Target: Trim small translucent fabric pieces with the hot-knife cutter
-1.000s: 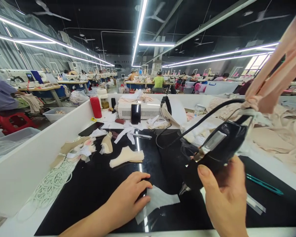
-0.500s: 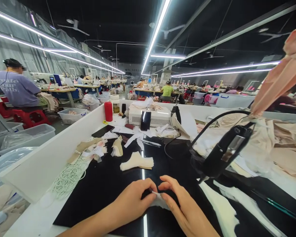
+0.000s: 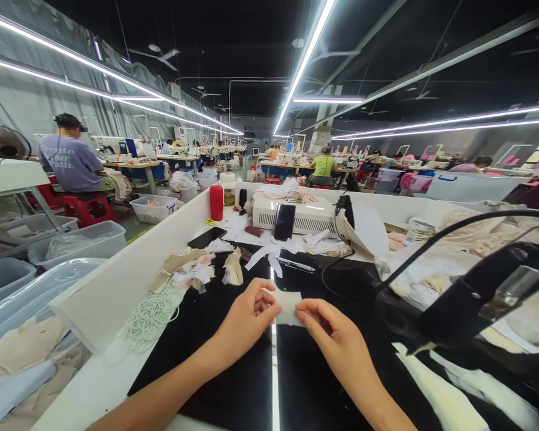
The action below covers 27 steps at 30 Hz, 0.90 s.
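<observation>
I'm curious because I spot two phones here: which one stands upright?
The phone in front of the white vented machine stands upright; the other phone, farther left near the red container, lies flat.

Bright glare from ceiling tubes

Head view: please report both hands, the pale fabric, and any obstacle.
Left hand, right hand: both pinch pale fabric. Fabric shows between them. Pen beyond, not between hands.
</observation>
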Motion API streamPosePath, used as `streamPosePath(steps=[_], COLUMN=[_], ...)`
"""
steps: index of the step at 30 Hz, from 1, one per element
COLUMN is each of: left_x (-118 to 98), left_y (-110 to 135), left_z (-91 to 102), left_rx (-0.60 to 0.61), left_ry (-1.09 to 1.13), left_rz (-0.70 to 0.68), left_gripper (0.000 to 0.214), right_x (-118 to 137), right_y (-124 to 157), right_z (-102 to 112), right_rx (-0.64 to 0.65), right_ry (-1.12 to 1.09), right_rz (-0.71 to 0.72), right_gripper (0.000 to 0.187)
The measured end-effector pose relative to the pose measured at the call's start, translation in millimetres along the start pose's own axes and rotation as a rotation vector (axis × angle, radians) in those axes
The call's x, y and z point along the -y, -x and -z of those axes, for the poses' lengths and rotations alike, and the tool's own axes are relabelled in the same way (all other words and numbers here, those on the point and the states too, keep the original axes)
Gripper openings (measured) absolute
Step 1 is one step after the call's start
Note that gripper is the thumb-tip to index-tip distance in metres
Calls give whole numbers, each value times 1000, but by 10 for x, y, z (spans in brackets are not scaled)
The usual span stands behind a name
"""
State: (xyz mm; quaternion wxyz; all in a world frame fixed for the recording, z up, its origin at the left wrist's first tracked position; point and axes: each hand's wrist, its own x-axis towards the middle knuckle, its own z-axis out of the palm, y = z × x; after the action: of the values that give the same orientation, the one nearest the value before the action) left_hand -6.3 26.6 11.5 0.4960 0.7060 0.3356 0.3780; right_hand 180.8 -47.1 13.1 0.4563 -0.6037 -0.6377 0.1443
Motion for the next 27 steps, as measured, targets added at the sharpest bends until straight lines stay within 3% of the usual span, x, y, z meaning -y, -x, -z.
streamPosePath(steps=[3,8,13,18,22,27], left_x=[-42,-1,172,266,284,380], left_y=[-130,-296,-318,-304,-298,-320], left_z=[113,249,257,259,299,398], left_rx=[-68,-72,-36,13,33,21], left_ry=[-119,-394,-596,-725,-758,-729], left_rz=[-51,-129,-175,-203,-243,-327], left_gripper=[14,4,13,17,22,35], right_x=[-26,-120,-235,-270,-137,223], right_y=[-205,-473,-513,-485,-492,-355], right_z=[-104,-286,-421,-499,-506,-422], right_rx=[-20,-32,14,56,67,56], right_ry=[38,183,350,448,504,460], right_rz=[47,103,137,159,149,202], right_gripper=[27,23,12,15,17,9])
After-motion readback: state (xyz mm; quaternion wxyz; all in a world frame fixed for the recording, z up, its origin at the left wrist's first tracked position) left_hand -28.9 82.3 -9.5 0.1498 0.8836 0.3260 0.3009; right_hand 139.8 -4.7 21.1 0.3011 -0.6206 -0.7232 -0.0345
